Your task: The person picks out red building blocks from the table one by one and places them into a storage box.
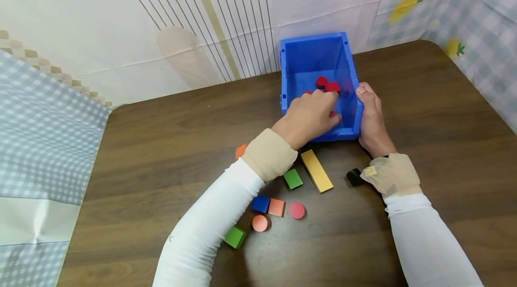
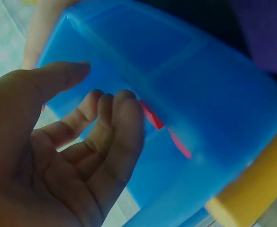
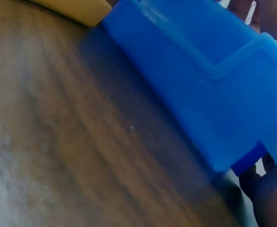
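Note:
My left hand (image 1: 308, 116) reaches over the near rim into a blue plastic bin (image 1: 286, 76). In the left wrist view its fingers are loosely bent, the thumb stands apart from them, and nothing is between them. Inside the bin lie several red blocks, among them a round one (image 1: 322, 82) and a flat-sided one (image 1: 333, 86); the hand partly covers others. A red block (image 2: 151, 115) also shows past the fingertips in the left wrist view. My right hand (image 1: 372, 121) grips the bin's right side, with fingers at the rim; the right wrist view shows fingers at the bin's edge.
On the wooden table (image 1: 169, 143), near the bin, lie a long yellow block (image 1: 317, 171), green blocks (image 1: 292, 179), a blue block (image 1: 260, 204), orange blocks (image 1: 276, 207) and a round pinkish-red block (image 1: 296, 210). A small black object (image 1: 354, 177) sits beside the right wrist. Curtains stand behind the bin.

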Demonstrator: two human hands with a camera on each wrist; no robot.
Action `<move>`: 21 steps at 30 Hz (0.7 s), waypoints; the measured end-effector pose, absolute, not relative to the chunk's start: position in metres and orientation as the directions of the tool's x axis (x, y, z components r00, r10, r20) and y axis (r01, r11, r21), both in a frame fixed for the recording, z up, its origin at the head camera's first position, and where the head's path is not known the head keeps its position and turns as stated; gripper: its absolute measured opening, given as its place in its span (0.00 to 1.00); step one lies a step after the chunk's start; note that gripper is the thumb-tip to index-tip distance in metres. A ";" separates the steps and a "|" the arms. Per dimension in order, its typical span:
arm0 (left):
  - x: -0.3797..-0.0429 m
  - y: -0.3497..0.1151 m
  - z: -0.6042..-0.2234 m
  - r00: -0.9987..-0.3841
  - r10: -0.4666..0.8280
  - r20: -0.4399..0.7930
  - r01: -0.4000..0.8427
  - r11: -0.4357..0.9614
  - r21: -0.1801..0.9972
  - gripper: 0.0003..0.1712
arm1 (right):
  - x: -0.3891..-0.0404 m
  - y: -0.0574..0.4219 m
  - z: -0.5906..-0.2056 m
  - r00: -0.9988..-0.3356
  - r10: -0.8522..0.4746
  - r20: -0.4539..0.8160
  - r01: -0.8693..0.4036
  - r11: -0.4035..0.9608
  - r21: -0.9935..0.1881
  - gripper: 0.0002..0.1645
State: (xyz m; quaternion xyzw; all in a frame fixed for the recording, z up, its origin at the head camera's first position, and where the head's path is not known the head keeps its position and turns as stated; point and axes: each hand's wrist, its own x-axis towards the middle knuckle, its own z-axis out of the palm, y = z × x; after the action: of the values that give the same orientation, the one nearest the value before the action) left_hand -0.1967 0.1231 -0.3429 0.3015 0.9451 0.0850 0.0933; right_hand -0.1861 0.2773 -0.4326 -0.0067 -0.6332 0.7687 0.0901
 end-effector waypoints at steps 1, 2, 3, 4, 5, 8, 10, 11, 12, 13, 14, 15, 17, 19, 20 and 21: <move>-0.196 0.123 -0.344 -0.801 0.585 -0.128 0.552 0.804 0.223 0.10 | -0.186 0.278 -0.433 -0.984 0.147 0.102 -0.128 -0.180 -0.975 0.24; -0.195 0.123 -0.345 -0.801 0.585 -0.128 0.550 0.803 0.229 0.10 | -0.185 0.278 -0.433 -0.984 0.149 0.102 -0.128 -0.181 -0.975 0.24; -0.194 0.122 -0.346 -0.801 0.585 -0.126 0.550 0.802 0.233 0.10 | -0.185 0.278 -0.433 -0.983 0.151 0.102 -0.129 -0.183 -0.975 0.24; -0.194 0.122 -0.347 -0.801 0.586 -0.123 0.551 0.801 0.233 0.10 | -0.186 0.278 -0.433 -0.983 0.150 0.103 -0.130 -0.183 -0.974 0.24; -0.193 0.122 -0.348 -0.801 0.586 -0.121 0.552 0.802 0.229 0.10 | -0.186 0.278 -0.433 -0.983 0.150 0.104 -0.131 -0.184 -0.974 0.24; -0.191 0.121 -0.349 -0.804 0.583 -0.119 0.552 0.805 0.219 0.12 | -0.187 0.277 -0.434 -0.983 0.149 0.112 -0.139 -0.185 -0.973 0.24; -0.190 0.119 -0.350 -0.802 0.585 -0.118 0.554 0.804 0.217 0.14 | -0.187 0.277 -0.434 -0.982 0.151 0.116 -0.143 -0.186 -0.972 0.24; -0.189 0.118 -0.351 -0.801 0.587 -0.117 0.556 0.803 0.216 0.14 | -0.187 0.277 -0.434 -0.981 0.154 0.118 -0.146 -0.187 -0.971 0.24; -0.188 0.118 -0.351 -0.800 0.589 -0.117 0.558 0.801 0.217 0.15 | -0.187 0.277 -0.434 -0.981 0.155 0.118 -0.147 -0.187 -0.971 0.24; -0.187 0.117 -0.352 -0.798 0.593 -0.112 0.564 0.798 0.212 0.15 | -0.187 0.277 -0.435 -0.980 0.159 0.119 -0.148 -0.187 -0.971 0.24; -0.186 0.116 -0.353 -0.795 0.597 -0.106 0.570 0.796 0.205 0.15 | -0.187 0.277 -0.435 -0.979 0.163 0.119 -0.149 -0.189 -0.970 0.23; -0.185 0.115 -0.354 -0.793 0.601 -0.100 0.576 0.793 0.198 0.15 | -0.187 0.277 -0.435 -0.979 0.167 0.119 -0.151 -0.192 -0.970 0.23; -0.183 0.114 -0.356 -0.790 0.607 -0.088 0.585 0.789 0.185 0.14 | -0.187 0.277 -0.435 -0.978 0.170 0.121 -0.154 -0.195 -0.969 0.23; -0.182 0.114 -0.357 -0.790 0.609 -0.074 0.591 0.787 0.174 0.14 | -0.187 0.277 -0.435 -0.977 0.172 0.125 -0.158 -0.198 -0.967 0.23; -0.182 0.114 -0.356 -0.789 0.610 -0.069 0.593 0.787 0.172 0.14 | -0.187 0.277 -0.435 -0.977 0.171 0.127 -0.160 -0.199 -0.967 0.23; -0.182 0.114 -0.356 -0.789 0.611 -0.065 0.594 0.785 0.172 0.14 | -0.187 0.278 -0.435 -0.977 0.172 0.128 -0.162 -0.202 -0.966 0.23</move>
State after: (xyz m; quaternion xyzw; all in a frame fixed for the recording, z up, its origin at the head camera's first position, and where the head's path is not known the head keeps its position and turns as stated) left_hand -0.1815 0.1139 -0.3563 0.3196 0.9430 0.0716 0.0585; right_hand -0.1873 0.2775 -0.4353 -0.0040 -0.6225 0.7752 0.1080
